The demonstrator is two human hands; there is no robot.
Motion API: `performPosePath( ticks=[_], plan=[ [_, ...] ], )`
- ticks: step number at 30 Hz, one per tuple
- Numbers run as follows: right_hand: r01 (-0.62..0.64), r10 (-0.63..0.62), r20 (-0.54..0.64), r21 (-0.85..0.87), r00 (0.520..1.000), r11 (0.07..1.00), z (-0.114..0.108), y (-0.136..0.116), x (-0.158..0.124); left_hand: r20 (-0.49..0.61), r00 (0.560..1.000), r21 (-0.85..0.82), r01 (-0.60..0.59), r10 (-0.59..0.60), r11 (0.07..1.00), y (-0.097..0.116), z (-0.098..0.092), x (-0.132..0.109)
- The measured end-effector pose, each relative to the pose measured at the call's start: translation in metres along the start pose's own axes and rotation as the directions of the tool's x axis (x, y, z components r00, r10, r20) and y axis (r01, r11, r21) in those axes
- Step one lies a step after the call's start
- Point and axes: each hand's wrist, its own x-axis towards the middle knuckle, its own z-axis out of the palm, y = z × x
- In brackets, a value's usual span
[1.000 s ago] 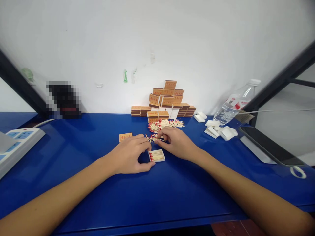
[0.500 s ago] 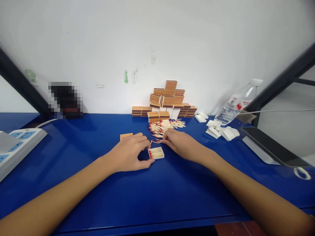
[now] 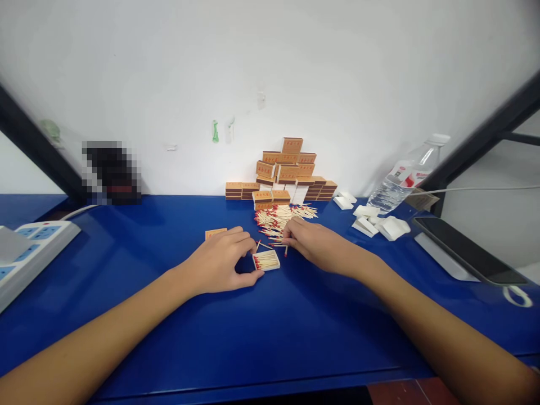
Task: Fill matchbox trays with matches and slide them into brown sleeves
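Note:
A small white matchbox tray (image 3: 266,260) half full of red-tipped matches lies on the blue table (image 3: 261,332). My left hand (image 3: 221,261) curls round the tray's left side, thumb and fingers pinching it. My right hand (image 3: 314,243) rests just right of the tray, fingertips pinched on a few loose matches at the near edge of the match pile (image 3: 280,218). An orange matchbox sleeve (image 3: 213,232) lies flat behind my left hand.
A stack of orange matchboxes (image 3: 287,171) stands against the white wall. Empty white trays (image 3: 375,222) and a water bottle (image 3: 400,180) sit at the right, with a dark phone (image 3: 464,250) beyond. A white power strip (image 3: 25,253) lies at the left edge.
The tray has slid slightly away from me with my left hand. My right hand has shifted right and now pinches matches beside the tray.

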Motion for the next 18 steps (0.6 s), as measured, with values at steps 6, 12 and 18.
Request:
performPosePath(
  ticks=[6,12,18],
  plan=[
    [0.109,-0.108,-0.014,0.092,0.994,0.990,-0.002,-0.018,-0.007,-0.006,1.000,0.020,-0.003,0.003,1.000,0.000,0.001,0.000],
    [0.181,-0.181,-0.018,-0.009,0.983,0.984,0.016,-0.025,-0.005,0.002,1.000,0.012,-0.017,0.017,1.000,0.001,0.002,0.001],
    [0.183,-0.183,-0.021,0.015,0.983,0.983,0.015,-0.027,-0.004,0.000,1.000,0.026,-0.026,0.026,0.999,0.002,0.000,0.001]
  ],
)
